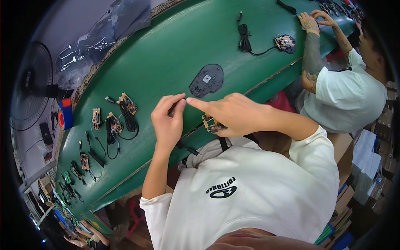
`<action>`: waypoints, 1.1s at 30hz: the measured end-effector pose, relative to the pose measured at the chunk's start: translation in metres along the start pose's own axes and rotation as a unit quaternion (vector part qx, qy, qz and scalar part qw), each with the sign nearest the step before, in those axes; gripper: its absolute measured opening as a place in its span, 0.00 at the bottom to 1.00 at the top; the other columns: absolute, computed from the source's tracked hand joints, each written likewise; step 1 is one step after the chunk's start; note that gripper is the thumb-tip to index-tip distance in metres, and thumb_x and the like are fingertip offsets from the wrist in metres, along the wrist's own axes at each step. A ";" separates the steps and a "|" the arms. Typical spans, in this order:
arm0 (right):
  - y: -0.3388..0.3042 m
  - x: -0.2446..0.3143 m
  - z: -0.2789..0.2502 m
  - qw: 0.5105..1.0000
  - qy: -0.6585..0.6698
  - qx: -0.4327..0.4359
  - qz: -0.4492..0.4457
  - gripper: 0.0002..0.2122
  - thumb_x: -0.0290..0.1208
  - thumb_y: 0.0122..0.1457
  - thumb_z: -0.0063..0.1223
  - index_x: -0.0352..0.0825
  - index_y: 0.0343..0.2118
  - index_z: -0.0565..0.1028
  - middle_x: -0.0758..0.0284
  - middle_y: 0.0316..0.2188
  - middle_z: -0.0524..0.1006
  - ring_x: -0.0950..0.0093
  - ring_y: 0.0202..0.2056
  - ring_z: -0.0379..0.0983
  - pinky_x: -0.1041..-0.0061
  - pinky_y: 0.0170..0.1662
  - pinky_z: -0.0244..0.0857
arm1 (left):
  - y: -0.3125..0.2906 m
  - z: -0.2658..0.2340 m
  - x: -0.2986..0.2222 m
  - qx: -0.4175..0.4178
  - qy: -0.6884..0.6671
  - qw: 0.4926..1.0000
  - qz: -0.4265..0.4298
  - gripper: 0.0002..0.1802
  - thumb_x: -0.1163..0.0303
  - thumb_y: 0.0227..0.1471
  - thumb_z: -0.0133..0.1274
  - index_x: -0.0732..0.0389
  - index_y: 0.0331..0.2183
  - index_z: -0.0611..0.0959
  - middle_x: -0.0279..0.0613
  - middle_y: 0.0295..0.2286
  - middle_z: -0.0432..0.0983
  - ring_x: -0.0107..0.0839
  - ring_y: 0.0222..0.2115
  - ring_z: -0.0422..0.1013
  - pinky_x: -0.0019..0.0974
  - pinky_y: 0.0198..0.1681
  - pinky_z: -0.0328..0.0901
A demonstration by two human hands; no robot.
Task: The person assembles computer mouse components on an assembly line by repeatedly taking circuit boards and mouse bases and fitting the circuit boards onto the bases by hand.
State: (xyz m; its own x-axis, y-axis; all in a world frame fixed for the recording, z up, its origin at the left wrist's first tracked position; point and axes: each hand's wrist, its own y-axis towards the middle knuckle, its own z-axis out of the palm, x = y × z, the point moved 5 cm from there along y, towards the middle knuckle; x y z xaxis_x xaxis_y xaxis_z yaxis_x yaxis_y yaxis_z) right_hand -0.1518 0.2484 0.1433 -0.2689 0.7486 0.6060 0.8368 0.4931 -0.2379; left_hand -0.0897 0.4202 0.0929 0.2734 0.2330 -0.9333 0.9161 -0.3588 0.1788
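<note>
My left hand is closed, with its thumb and fingers pinched round a black cable of which little shows. Below that hand hangs a dark cable end near the table edge. My right hand holds a small brown circuit board under its palm, while its index finger stretches out to the left hand's fingertips. Just beyond both hands, a dark grey rounded plastic base plate with a pale square at its middle lies flat on the green table.
Several circuit boards with black cables lie to the left, near a blue and red tape roll. A coiled cable runs to a board on a base at far right. Beside it a co-worker works. A fan stands left.
</note>
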 end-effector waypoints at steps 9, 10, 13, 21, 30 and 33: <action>0.078 -0.091 -0.019 0.965 0.115 -0.191 -0.140 0.13 0.28 0.53 0.57 0.37 0.44 0.77 0.68 0.35 0.79 0.68 0.36 0.74 0.68 0.45 0.62 | 0.009 0.026 0.011 0.037 0.110 0.992 -0.044 0.06 0.78 0.52 0.62 0.69 0.35 0.86 0.46 0.28 0.80 0.33 0.25 0.75 0.34 0.30 0.68; 0.077 -0.093 -0.016 0.963 0.125 -0.198 -0.135 0.13 0.28 0.53 0.57 0.37 0.43 0.78 0.68 0.36 0.79 0.67 0.36 0.74 0.68 0.47 0.62 | 0.008 0.028 0.008 0.027 0.111 0.993 -0.029 0.06 0.79 0.51 0.61 0.68 0.34 0.86 0.49 0.30 0.80 0.39 0.25 0.75 0.37 0.30 0.68; 0.069 -0.095 -0.008 0.956 0.142 -0.227 -0.118 0.13 0.29 0.53 0.59 0.37 0.43 0.78 0.68 0.36 0.79 0.67 0.37 0.74 0.69 0.49 0.62 | 0.010 0.029 0.008 0.024 0.141 0.990 0.021 0.07 0.79 0.51 0.62 0.67 0.35 0.87 0.44 0.28 0.80 0.29 0.23 0.71 0.30 0.27 0.65; 0.056 -0.088 -0.008 0.930 0.178 -0.305 -0.106 0.13 0.31 0.50 0.58 0.33 0.38 0.77 0.63 0.34 0.80 0.61 0.35 0.77 0.65 0.41 0.69 | 0.010 0.032 0.000 0.070 0.224 0.965 0.114 0.05 0.80 0.52 0.60 0.67 0.35 0.86 0.45 0.30 0.77 0.38 0.27 0.72 0.36 0.29 0.67; 0.054 -0.089 -0.004 0.939 0.172 -0.288 -0.080 0.13 0.28 0.51 0.60 0.36 0.41 0.78 0.68 0.36 0.80 0.67 0.37 0.76 0.70 0.48 0.64 | -0.005 0.045 -0.009 0.198 0.460 0.834 0.230 0.15 0.78 0.51 0.56 0.70 0.43 0.82 0.44 0.35 0.73 0.40 0.36 0.71 0.40 0.34 0.68; 0.056 -0.087 -0.008 0.924 0.165 -0.325 -0.116 0.11 0.31 0.51 0.59 0.34 0.37 0.79 0.64 0.32 0.81 0.61 0.34 0.78 0.65 0.40 0.70 | -0.012 0.044 -0.014 0.214 0.506 0.795 0.256 0.19 0.74 0.53 0.56 0.69 0.48 0.81 0.43 0.37 0.73 0.41 0.39 0.71 0.40 0.37 0.67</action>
State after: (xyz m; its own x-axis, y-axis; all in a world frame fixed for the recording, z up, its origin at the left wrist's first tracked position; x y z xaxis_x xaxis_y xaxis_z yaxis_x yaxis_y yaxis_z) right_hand -0.0780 0.2071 0.0832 -0.4070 0.4272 0.8074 0.9132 0.1724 0.3691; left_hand -0.1176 0.3816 0.0898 0.8734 0.4870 -0.0050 0.4834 -0.8656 0.1306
